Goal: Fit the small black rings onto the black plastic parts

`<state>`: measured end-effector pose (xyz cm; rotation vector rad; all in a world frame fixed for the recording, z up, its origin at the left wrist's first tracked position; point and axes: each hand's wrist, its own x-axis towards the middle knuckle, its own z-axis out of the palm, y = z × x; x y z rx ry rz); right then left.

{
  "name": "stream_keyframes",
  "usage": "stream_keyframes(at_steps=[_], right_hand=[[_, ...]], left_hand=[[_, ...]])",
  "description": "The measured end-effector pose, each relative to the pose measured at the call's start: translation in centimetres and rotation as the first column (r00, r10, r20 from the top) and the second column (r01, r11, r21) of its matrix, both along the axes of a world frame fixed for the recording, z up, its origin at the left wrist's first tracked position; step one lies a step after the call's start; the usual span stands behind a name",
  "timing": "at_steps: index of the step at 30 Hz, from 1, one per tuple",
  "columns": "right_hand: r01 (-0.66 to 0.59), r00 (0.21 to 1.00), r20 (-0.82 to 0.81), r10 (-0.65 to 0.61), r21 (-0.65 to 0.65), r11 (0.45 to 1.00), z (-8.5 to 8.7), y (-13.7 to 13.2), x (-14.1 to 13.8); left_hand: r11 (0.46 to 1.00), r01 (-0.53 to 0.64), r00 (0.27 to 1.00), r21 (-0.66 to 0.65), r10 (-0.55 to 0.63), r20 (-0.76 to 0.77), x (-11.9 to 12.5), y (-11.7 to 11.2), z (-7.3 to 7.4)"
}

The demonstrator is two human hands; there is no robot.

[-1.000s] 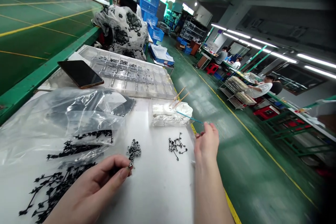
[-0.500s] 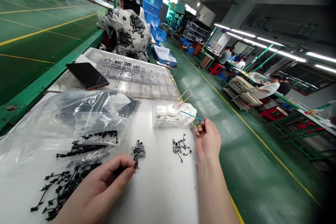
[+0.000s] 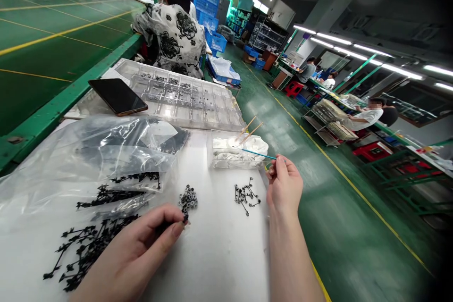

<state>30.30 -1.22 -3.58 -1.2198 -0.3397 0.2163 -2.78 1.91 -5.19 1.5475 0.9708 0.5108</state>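
Note:
My left hand (image 3: pixel 148 240) pinches a small black part (image 3: pixel 185 217), mostly hidden by the fingers, at the near side of a pile of small ring-shaped pieces (image 3: pixel 188 198). In my right hand (image 3: pixel 286 181) is a thin blue stick (image 3: pixel 260 154), its tip resting at the white paste-like mass in a clear box (image 3: pixel 235 163). Two wooden sticks (image 3: pixel 249 127) stand up from that mass. Below the box lies a small group of black stemmed parts (image 3: pixel 247 197). More black stemmed parts (image 3: pixel 95 245) are heaped left of my left hand.
A clear plastic bag (image 3: pixel 102 146) with black parts covers the left of the white tabletop (image 3: pixel 219 255). Behind it are a phone (image 3: pixel 118 97) and a clear compartment tray (image 3: pixel 198 113) with small pieces. A green bench frame (image 3: pixel 67 87) runs along the left. A co-worker in a patterned top (image 3: pixel 173 37) sits ahead.
The view has shifted slightly. Both hands keep their grips, and the blue stick lies a little flatter, its tip still at the white mass.

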Motion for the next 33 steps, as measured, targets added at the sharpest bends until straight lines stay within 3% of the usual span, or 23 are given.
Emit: stream_keyframes(at_steps=[2,5,11,17,33], right_hand=[[-0.008,1.0,-0.001,0.008,0.027,1.0,0.3,-0.2,0.0],[-0.057,0.998,-0.015,0.058,0.079,0.995,1.1,-0.7,-0.3],[-0.295,0.952,-0.026,0.305,0.191,0.936,2.0,-1.8,-3.0],[-0.469,0.88,-0.008,0.475,0.148,0.871,1.6,-2.2,-6.3],[-0.5,0.866,0.012,0.5,0.076,0.863,1.2,-2.1,-7.9]], left_hand=[[1.0,0.012,1.0,0.0,-0.012,0.0,0.0,0.0,0.1],[0.998,-0.06,0.998,0.003,0.06,0.014,0.2,-0.3,0.6],[0.996,-0.093,0.996,0.013,0.093,0.005,0.1,-0.2,1.4],[0.989,-0.137,0.989,0.06,0.133,0.067,-0.4,0.0,1.2],[0.994,-0.094,0.986,0.061,0.085,0.143,-0.3,-0.1,1.7]])
